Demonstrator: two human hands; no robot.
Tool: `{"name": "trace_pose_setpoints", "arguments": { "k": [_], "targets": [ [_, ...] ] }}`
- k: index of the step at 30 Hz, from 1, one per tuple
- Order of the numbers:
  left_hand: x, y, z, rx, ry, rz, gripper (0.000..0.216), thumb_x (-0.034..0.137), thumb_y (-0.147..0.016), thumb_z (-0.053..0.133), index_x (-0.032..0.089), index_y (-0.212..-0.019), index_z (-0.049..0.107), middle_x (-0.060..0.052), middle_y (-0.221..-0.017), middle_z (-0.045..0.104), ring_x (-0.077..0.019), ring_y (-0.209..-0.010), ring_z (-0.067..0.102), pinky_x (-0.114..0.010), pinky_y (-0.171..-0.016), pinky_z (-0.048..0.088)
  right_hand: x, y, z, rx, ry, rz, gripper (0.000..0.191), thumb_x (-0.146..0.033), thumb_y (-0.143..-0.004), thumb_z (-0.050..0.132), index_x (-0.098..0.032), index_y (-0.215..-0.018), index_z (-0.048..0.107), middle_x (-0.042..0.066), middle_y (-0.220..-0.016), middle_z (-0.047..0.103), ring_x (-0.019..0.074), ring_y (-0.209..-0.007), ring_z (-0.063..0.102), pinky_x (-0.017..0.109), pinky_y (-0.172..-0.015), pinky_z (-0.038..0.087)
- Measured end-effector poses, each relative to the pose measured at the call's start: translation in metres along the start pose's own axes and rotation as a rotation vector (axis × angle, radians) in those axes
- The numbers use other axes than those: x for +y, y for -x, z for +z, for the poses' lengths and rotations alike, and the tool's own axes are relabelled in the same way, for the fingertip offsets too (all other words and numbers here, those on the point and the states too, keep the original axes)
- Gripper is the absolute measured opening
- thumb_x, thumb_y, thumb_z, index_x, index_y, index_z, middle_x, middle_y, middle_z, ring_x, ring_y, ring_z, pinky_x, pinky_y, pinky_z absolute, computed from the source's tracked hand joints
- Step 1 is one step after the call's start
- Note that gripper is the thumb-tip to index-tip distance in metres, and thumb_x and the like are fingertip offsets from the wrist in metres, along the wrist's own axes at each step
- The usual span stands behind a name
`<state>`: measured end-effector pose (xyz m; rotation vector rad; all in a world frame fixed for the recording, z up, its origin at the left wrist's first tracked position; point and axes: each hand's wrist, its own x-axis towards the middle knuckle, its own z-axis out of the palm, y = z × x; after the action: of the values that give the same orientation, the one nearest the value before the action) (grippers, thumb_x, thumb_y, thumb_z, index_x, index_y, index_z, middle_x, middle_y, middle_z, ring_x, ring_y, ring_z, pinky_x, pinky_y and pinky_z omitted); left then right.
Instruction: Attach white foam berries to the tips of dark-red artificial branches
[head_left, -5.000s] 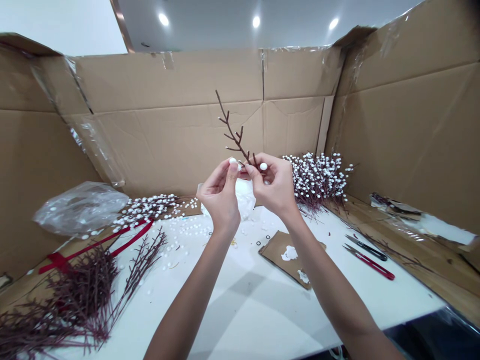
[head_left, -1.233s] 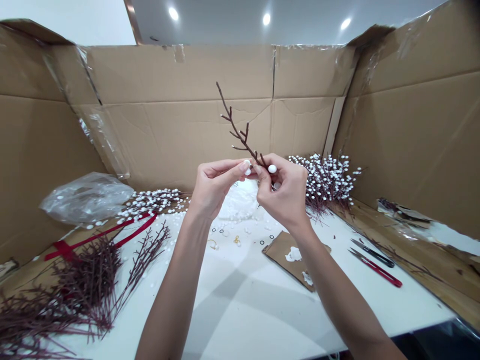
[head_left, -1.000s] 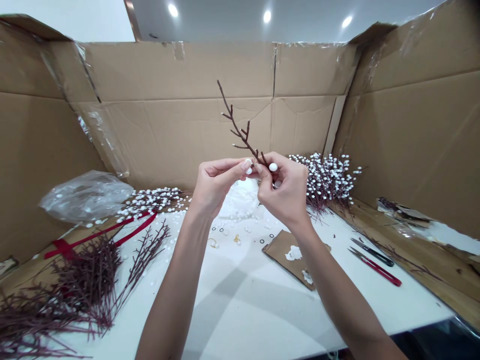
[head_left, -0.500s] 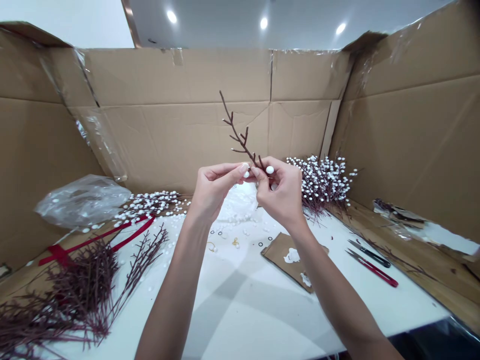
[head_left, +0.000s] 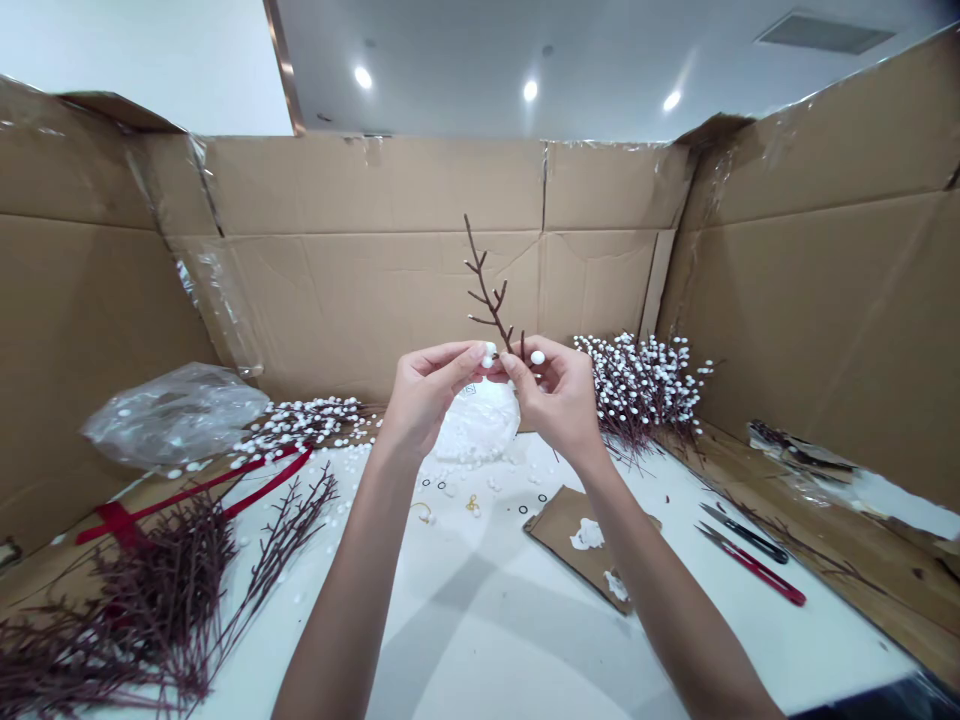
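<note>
Both hands meet in the middle, above the table. A dark brown artificial twig with short side stubs rises upright, tilted a little left, from between the thumb and fingers of my right hand. One white berry shows beside the right index finger, seemingly on a lower stub. My left hand pinches small white foam berries at its fingertips, close against the twig's lower part. Whether these berries touch a stub is hidden by the fingers.
A bag of white berries lies behind the hands. Bare twigs and a red ribbon are at left, berried branches at right. Cardboard with white glue and two thread snips lie right. Cardboard walls surround the table.
The camera view has tipped slightly upward. The twig stands a little more upright, and the left fingertips' berries have shifted slightly; both hands keep their grip.
</note>
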<state>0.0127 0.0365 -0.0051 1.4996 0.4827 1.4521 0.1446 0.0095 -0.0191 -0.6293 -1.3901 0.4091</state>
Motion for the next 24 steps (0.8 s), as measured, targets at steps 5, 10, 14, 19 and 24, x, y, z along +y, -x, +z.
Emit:
{"name": "trace_pose_setpoints", "arguments": {
  "k": [5,10,14,19,24],
  "targets": [
    [0.002,-0.004,-0.018,-0.108,-0.076,-0.118,0.027,0.037,-0.071,0.070,0.016,-0.088,0.073,-0.005,-0.083,0.070,-0.0118,-0.079,0.062,-0.025,-0.081,0.047,0.001,-0.005,-0.005,0.045,-0.141,0.056,0.015,-0.026,-0.076,0.063,-0.015,-0.066,0.062,0.002,-0.066,0.067,0.0113,-0.064,0.064,0.023,-0.061,0.051],
    [0.000,-0.002,-0.018,-0.467,-0.524,-0.306,0.026,0.033,-0.063,0.076,0.017,-0.083,0.072,-0.005,-0.088,0.070,-0.0138,-0.077,0.061,-0.023,-0.067,0.047,0.002,-0.008,-0.011,0.086,-0.313,0.156,0.014,-0.029,-0.073,0.068,-0.015,-0.069,0.066,0.002,-0.068,0.069,0.0118,-0.064,0.066,0.023,-0.063,0.053],
    [-0.015,-0.001,-0.002,-0.637,-0.647,-0.284,0.023,0.033,-0.063,0.074,0.014,-0.076,0.070,-0.005,-0.077,0.068,-0.0140,-0.067,0.060,-0.024,-0.059,0.045,-0.001,-0.009,-0.012,0.096,-0.374,0.199,0.015,-0.029,-0.071,0.070,-0.015,-0.068,0.066,0.002,-0.068,0.069,0.0129,-0.065,0.067,0.024,-0.063,0.054],
    [-0.031,0.000,0.010,-0.592,-0.680,-0.226,0.020,0.032,-0.070,0.065,0.013,-0.064,0.066,-0.002,-0.057,0.061,-0.0109,-0.053,0.053,-0.021,-0.049,0.038,0.001,-0.010,-0.014,0.114,-0.279,0.168,0.019,-0.032,-0.071,0.069,-0.015,-0.066,0.064,0.002,-0.066,0.066,0.0134,-0.065,0.065,0.026,-0.064,0.053],
    [-0.037,-0.002,0.008,-0.446,-0.747,-0.175,0.019,0.030,-0.072,0.062,0.014,-0.064,0.067,-0.003,-0.059,0.064,-0.0169,-0.060,0.062,-0.025,-0.056,0.045,0.002,-0.011,-0.022,0.210,0.303,-0.008,0.024,-0.039,-0.072,0.066,-0.016,-0.070,0.063,0.005,-0.072,0.067,0.0167,-0.068,0.064,0.032,-0.067,0.053]
  ]
}}
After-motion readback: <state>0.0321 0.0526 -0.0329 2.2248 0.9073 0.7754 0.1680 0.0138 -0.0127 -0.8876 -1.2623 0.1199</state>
